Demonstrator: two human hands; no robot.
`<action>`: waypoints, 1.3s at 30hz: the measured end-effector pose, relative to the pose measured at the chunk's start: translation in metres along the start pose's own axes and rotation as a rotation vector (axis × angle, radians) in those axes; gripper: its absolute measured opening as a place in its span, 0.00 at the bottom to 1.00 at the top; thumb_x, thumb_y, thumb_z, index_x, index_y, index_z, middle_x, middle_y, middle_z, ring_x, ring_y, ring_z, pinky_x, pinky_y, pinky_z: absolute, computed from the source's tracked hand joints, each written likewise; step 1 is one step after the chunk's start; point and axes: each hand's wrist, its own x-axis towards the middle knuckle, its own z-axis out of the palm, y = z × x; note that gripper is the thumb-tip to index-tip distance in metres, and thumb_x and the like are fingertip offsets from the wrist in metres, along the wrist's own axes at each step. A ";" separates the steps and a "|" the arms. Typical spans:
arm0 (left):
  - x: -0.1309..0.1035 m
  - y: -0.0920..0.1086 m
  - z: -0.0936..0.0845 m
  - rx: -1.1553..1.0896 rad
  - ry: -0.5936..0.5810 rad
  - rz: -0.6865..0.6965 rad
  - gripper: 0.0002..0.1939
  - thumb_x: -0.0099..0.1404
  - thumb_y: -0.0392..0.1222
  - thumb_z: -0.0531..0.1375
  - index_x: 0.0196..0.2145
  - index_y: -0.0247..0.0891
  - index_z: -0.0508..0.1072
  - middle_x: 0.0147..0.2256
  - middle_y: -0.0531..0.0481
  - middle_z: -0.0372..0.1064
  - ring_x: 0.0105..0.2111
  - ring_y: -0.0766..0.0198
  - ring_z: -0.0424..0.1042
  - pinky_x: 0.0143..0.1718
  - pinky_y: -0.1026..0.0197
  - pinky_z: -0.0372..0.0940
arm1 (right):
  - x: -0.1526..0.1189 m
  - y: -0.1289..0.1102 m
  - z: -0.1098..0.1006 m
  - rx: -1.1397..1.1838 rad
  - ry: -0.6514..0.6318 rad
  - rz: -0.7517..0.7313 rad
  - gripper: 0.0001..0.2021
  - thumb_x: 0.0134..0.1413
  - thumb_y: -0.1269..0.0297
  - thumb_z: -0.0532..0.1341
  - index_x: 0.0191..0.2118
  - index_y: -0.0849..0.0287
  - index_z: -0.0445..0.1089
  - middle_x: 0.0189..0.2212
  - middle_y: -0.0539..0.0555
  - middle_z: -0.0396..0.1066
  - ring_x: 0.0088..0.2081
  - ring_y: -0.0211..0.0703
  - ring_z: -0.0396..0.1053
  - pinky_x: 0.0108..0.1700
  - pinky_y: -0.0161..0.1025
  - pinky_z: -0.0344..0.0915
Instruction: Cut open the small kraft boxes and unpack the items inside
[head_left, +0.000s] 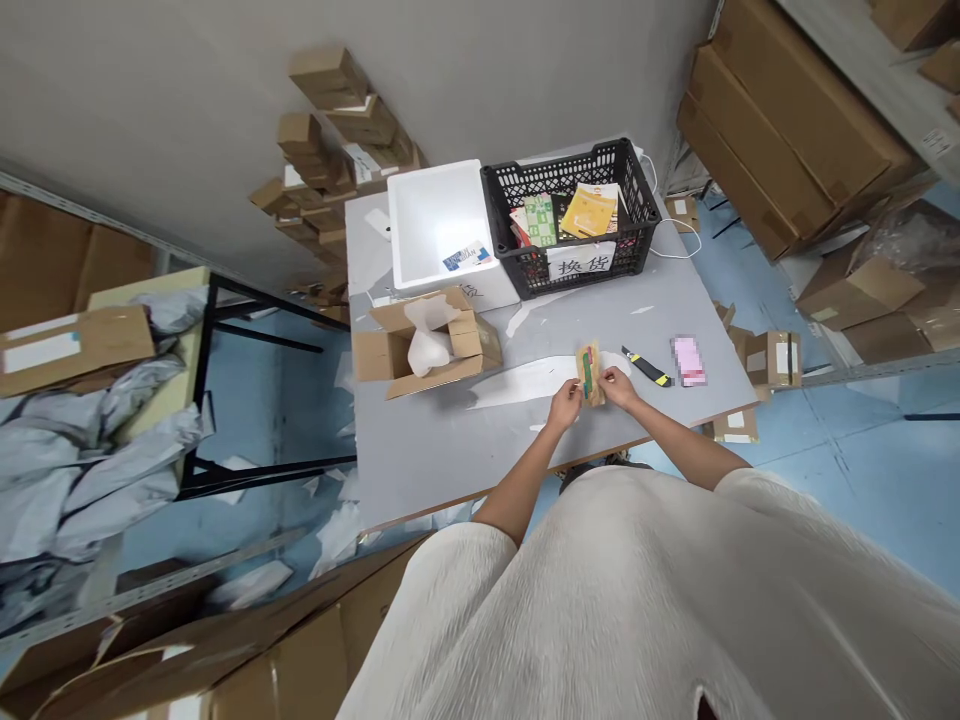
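Between my two hands, near the front edge of the grey table (420,450), is a small tan packet (589,374) with a green and red printed label. My left hand (566,404) pinches its left side. At its right side, the fingers of my right hand (618,387) are closed on the edge. Just right of that hand lies a black and yellow utility knife (646,367). A pink, blurred rectangular object (688,360) is beside the knife. To the left stands an open cardboard box (480,345) with white padding (430,350) in it.
A white foam box (397,235) and a black plastic crate (637,250) holding colourful packets stand at the table's back. Small cartons (330,78) are stacked along the wall. Grey mailing bags (127,470) fill a rack at left. Large cartons (795,130) sit at right.
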 end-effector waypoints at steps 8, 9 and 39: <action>-0.008 -0.010 -0.033 -0.020 0.111 -0.121 0.22 0.79 0.48 0.55 0.66 0.42 0.71 0.53 0.44 0.82 0.51 0.56 0.81 0.54 0.56 0.71 | -0.007 -0.007 0.033 0.043 -0.232 0.053 0.12 0.63 0.56 0.60 0.39 0.56 0.79 0.45 0.55 0.83 0.48 0.50 0.79 0.56 0.46 0.74; -0.009 -0.014 -0.037 -0.005 0.103 -0.130 0.22 0.78 0.46 0.55 0.65 0.42 0.71 0.52 0.44 0.82 0.50 0.56 0.81 0.54 0.56 0.71 | -0.007 -0.004 0.035 0.003 -0.214 0.059 0.10 0.61 0.58 0.61 0.38 0.56 0.79 0.44 0.55 0.84 0.50 0.51 0.79 0.58 0.47 0.73; -0.004 -0.055 -0.034 0.067 -0.076 -0.153 0.20 0.69 0.42 0.67 0.58 0.38 0.78 0.62 0.40 0.78 0.61 0.49 0.76 0.65 0.52 0.67 | -0.009 -0.017 0.034 -0.123 -0.071 0.114 0.06 0.53 0.59 0.63 0.37 0.53 0.69 0.28 0.48 0.75 0.33 0.45 0.73 0.41 0.39 0.71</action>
